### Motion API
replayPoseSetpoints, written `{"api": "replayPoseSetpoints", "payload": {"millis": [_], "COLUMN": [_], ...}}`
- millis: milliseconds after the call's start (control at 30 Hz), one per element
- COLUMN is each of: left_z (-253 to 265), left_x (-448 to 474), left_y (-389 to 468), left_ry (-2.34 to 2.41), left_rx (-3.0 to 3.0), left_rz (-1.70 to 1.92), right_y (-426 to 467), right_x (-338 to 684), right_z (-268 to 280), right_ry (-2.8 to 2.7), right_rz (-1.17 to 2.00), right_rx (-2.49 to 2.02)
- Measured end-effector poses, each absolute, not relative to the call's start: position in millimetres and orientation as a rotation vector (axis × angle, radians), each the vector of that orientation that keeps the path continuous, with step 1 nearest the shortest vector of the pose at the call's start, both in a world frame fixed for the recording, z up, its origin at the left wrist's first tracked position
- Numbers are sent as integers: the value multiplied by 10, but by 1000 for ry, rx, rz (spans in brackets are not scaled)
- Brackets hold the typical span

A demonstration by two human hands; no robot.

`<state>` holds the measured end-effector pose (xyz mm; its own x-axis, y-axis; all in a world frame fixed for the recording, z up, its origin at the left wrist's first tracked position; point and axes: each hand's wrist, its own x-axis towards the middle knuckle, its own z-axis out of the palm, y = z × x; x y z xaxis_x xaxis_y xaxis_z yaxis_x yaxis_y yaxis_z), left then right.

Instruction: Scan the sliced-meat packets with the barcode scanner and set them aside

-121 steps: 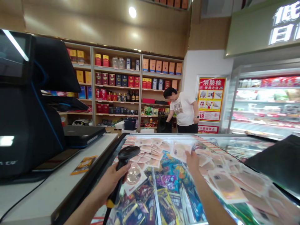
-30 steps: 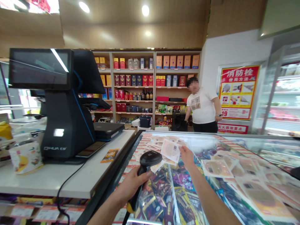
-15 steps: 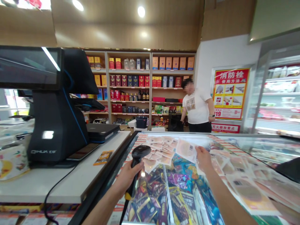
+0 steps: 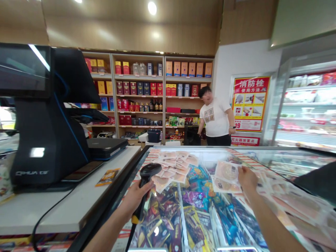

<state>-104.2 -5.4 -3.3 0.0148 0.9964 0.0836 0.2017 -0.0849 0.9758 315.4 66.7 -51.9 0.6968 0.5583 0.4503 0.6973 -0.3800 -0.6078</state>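
Observation:
My left hand (image 4: 138, 197) is wrapped round the handle of a black barcode scanner (image 4: 150, 170), its head tilted over the glass top of a freezer. My right hand (image 4: 247, 177) pinches the edge of a flat, clear-wrapped packet (image 4: 226, 170) with a round, pale disc inside. Another such packet lies partly under it. To the left, on the glass, spreads a pile of similar pale packets (image 4: 174, 164). More flat packets (image 4: 296, 203) lie at the right, beside and beyond my right forearm. Colourful wrapped goods (image 4: 196, 199) show through the glass below my hands.
A black cash register (image 4: 49, 129) stands on the white counter (image 4: 57, 213) at the left, with a small orange packet (image 4: 108, 177) near the counter's edge. A person in a white shirt (image 4: 216, 117) stands behind the freezer, before shelves of boxes (image 4: 136, 88).
My right hand has moved right, carrying the packet away from the left pile towards the packets on the right. The scanner stays in my left hand. The view has shifted slightly.

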Motion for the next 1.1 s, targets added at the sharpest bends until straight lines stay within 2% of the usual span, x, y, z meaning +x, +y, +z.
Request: {"api": "replayPoseSetpoints", "payload": {"millis": [133, 267, 367, 633, 767, 900, 1000, 1100], "left_z": [-45, -31, -33, -106, -137, -149, -160, -156], "left_x": [-1124, -1203, -1255, -1445, -1510, -1516, -1505, -1463], "left_y": [-106, -174, -215, -279, -310, -335, -327, -313], "left_ry": [1342, 1401, 1412, 1394, 1371, 1315, 1286, 1277], "left_rx": [1369, 1357, 1362, 1344, 1303, 1280, 1281, 1278], "left_rz": [1227, 1252, 1250, 1252, 1267, 1279, 1240, 1223], "right_y": [582, 530, 578, 676, 647, 663, 679, 686], "right_x": [3165, 3029, 2660, 964, 490, 419, 571, 800], "right_z": [-513, -466, -419, -583, -620, -560, -561, -638], "right_ry": [-814, -747, -1031, -2068, -2286, -2252, -2151, -2011], "right_rz": [-108, -368, -509, -219, -302, -358, -195, 200], "right_rx": [-2254, -2206, -2037, -1534, -1385, -1393, -1436, -1377]}}
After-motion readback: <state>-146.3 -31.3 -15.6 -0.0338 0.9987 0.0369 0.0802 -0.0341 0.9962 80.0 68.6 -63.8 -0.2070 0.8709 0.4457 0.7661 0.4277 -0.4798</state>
